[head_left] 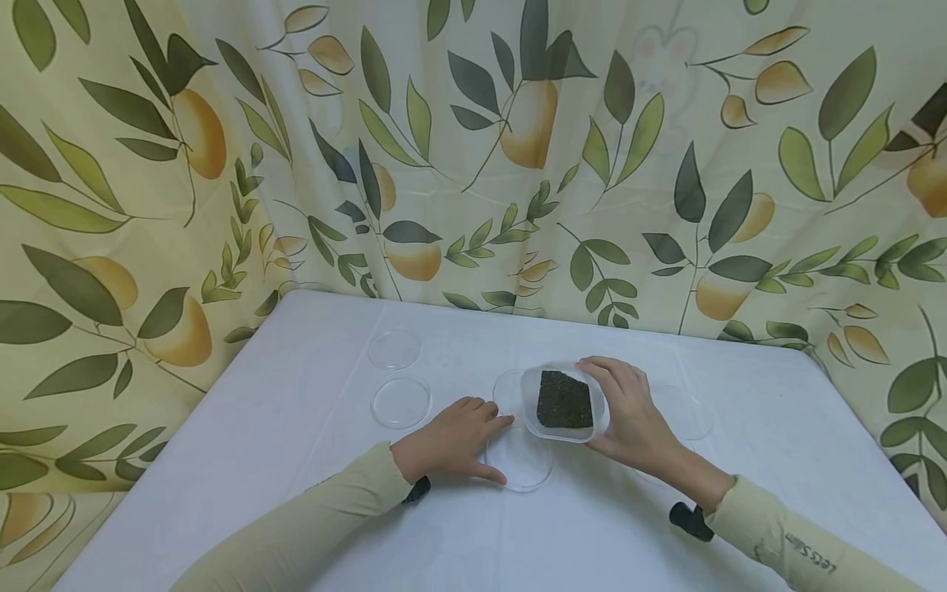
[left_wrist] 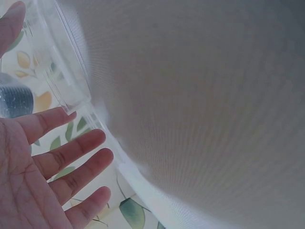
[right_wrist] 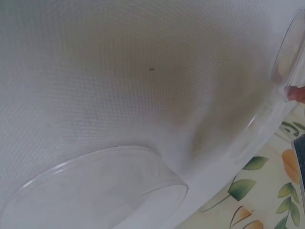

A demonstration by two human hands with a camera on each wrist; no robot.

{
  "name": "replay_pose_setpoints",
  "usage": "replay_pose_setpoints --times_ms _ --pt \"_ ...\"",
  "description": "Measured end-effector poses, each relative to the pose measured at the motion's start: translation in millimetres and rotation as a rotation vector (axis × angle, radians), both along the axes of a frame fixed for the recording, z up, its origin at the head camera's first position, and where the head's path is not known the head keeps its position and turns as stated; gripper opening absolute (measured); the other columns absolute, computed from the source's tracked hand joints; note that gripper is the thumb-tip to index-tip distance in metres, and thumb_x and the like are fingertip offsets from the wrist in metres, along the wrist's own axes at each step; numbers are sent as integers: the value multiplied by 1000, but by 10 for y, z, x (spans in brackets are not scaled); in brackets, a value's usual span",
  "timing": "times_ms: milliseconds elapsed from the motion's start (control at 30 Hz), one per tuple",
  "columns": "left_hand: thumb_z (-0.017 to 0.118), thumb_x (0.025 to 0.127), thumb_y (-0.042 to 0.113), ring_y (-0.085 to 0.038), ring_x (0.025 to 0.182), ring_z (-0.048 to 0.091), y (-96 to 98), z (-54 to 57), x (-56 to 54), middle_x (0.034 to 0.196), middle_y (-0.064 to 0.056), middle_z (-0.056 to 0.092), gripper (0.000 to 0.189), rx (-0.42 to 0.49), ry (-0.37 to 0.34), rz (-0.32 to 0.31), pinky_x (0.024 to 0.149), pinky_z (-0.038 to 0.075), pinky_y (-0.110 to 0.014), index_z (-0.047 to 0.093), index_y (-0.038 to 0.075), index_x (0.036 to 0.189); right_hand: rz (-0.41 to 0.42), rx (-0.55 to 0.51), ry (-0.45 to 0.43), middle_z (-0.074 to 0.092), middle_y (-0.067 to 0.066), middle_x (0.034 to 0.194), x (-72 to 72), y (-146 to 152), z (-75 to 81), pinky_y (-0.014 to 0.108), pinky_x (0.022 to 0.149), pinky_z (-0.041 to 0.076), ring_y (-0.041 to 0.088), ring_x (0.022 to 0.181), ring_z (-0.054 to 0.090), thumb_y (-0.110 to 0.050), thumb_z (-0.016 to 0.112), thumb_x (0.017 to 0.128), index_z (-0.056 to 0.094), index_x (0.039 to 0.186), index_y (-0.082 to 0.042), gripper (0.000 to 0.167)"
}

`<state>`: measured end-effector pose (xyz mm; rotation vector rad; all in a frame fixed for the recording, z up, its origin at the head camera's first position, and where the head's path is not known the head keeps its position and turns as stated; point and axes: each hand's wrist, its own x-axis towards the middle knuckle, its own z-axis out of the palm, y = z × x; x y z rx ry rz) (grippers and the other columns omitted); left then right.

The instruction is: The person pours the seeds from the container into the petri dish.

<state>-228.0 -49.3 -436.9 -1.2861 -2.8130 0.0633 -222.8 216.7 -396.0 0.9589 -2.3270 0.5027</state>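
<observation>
Milky plastic forms the tub that the right hand holds tipped above the white bench, its fingers curled round one side; a dark stack sits inside. The left hand's fingers are spread, touching the rim of a clear dish without gripping it. Other clear dishes are laid out. No dark piece shows in any dish, so the work looks early, with handling the stack apparently left.

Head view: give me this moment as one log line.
right hand: holds translucent tub, dark sheet inside | left hand: touches clear dish on table
</observation>
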Motion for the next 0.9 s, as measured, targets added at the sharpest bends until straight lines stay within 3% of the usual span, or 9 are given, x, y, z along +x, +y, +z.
replay_pose_setpoints --times_ms 900 --pt "55 76 72 -16 110 51 2 38 24 114 0 54 82 -10 -24 12 102 38 -31 46 17 137 45 82 51 48 16 123 -19 -27 42 46 89 29 31 114 43 -17 94 41 48 123 -1 95"
